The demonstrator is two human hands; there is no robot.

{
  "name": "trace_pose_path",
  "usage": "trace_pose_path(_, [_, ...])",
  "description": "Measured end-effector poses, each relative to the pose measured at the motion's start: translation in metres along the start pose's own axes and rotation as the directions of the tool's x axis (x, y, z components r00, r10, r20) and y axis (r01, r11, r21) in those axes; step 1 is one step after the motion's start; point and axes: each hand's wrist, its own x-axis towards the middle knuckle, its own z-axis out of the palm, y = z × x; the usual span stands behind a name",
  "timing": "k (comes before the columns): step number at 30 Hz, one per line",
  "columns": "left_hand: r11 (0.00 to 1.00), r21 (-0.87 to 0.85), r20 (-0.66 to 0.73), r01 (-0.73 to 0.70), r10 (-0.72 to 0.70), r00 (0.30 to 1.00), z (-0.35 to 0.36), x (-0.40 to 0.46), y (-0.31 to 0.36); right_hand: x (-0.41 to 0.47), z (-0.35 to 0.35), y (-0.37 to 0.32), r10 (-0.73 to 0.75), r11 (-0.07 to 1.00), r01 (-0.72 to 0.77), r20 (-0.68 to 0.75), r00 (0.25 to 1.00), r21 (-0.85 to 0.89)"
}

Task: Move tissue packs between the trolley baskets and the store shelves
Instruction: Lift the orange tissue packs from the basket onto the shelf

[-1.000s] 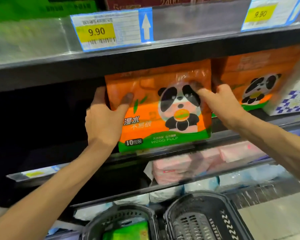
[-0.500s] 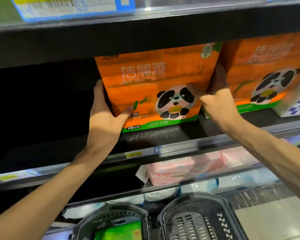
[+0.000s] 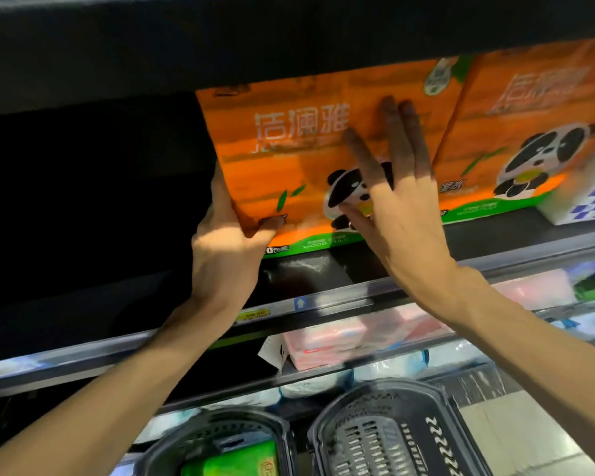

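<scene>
An orange tissue pack (image 3: 289,159) with a panda print stands upright on the dark shelf (image 3: 323,269). My left hand (image 3: 227,249) grips its lower left corner, thumb on the front face. My right hand (image 3: 402,204) lies flat against the front of the pack, fingers straight and spread. A second orange panda pack (image 3: 522,132) stands right beside it, touching it. Below, two dark trolley baskets show: the left basket (image 3: 172,438) holds a green pack (image 3: 234,462), and the right basket (image 3: 327,424) shows only its slotted floor.
The shelf space left of the held pack is dark and shows nothing. A white and blue checkered pack (image 3: 591,197) sits at the far right. Lower shelves hold pink packs (image 3: 330,341) and pale blue packs (image 3: 392,369). The shelf above (image 3: 289,39) hangs low over the packs.
The pack has gone deeper onto the shelf beside the second one. My right hand let go of its right edge and now presses flat on the front. The view moved closer.
</scene>
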Motion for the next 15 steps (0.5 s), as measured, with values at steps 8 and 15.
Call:
trace_pose_path(8, [0.997,0.073,-0.002,-0.014,0.014,1.0,0.001,0.0,0.006,-0.001,0.005,0.009,0.007,1.0,-0.007,-0.019,1.0,-0.027])
trace_pose_path(15, [0.988,0.155,-0.047,-0.004,0.012,0.999,0.008,-0.004,0.012,0.0,0.008,0.015,0.011,0.999,-0.01,0.023,1.0,-0.05])
